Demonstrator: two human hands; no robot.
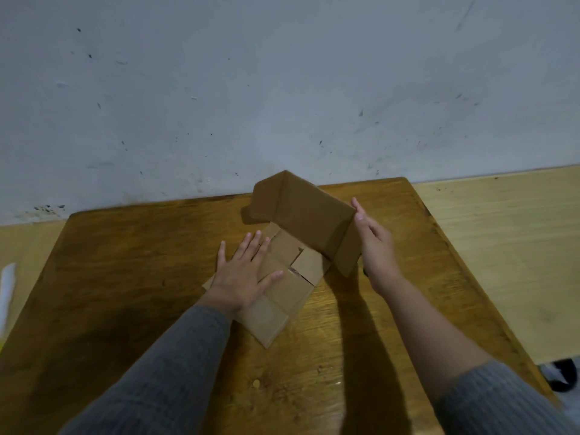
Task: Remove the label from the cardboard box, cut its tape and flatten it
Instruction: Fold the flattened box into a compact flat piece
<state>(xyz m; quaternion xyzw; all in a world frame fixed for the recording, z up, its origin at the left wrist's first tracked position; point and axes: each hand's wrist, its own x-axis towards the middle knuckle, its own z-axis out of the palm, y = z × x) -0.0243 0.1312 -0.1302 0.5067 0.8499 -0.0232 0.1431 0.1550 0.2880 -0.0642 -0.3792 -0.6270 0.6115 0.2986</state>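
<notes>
A brown cardboard box (301, 215) lies opened out in the middle of the wooden table (125, 262). Its near panels and flaps lie flat on the tabletop, and its far panels stand up tilted toward the wall. My left hand (244, 271) presses palm down, fingers spread, on the flat left part of the cardboard. My right hand (373, 243) rests against the right end of the raised panel, fingers stretched along its edge. A short strip of clear tape (293, 271) shines on a seam near my left fingertips. No label and no cutting tool are in view.
A scuffed white wall (282, 89) rises right behind the table's far edge. A lighter wooden surface (502, 246) adjoins the table on the right. A black and white object (561, 375) lies low at the right edge. Something white and blurred (8, 287) shows at the left edge.
</notes>
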